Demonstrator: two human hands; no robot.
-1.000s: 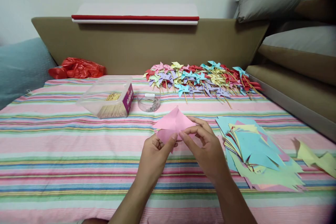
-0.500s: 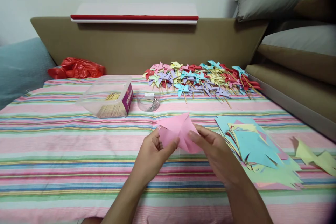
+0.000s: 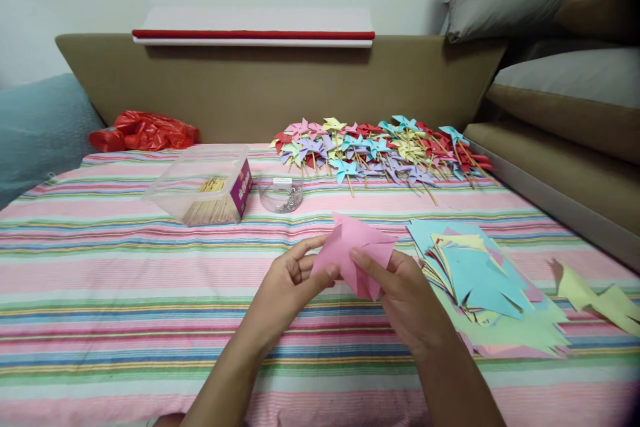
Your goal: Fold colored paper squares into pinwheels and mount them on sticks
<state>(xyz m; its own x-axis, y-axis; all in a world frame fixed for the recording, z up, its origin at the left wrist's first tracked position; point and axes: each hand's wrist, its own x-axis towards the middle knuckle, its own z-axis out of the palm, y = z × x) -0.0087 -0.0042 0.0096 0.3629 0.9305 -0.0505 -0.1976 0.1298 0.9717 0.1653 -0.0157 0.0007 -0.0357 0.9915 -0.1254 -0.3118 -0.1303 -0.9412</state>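
Note:
Between my two hands is a pink paper sheet (image 3: pixel 357 247) with cut slits and pointed corners, held above the striped cloth. My left hand (image 3: pixel 295 273) pinches its lower left edge, thumb on top and fingers behind. My right hand (image 3: pixel 400 287) grips the right side, with its thumb pressing near the middle of the paper. To the right of my right hand lies a stack of cut coloured paper sheets (image 3: pixel 490 273). A loose pale yellow cut sheet (image 3: pixel 597 297) rests farther right.
Finished paper pinwheels (image 3: pixel 380 150) on sticks are heaped at the back. A clear plastic box (image 3: pixel 200 187) holds many wooden sticks; beside it a round clear container (image 3: pixel 281 195) holds small metal pieces. A red plastic bag (image 3: pixel 145 131) lies at the back left. Cushions (image 3: pixel 565 97) are stacked at right.
The pink paper has turned clockwise and shifted slightly right in my hands. My right thumb now presses nearer its middle, and the left fingers have moved along its edge.

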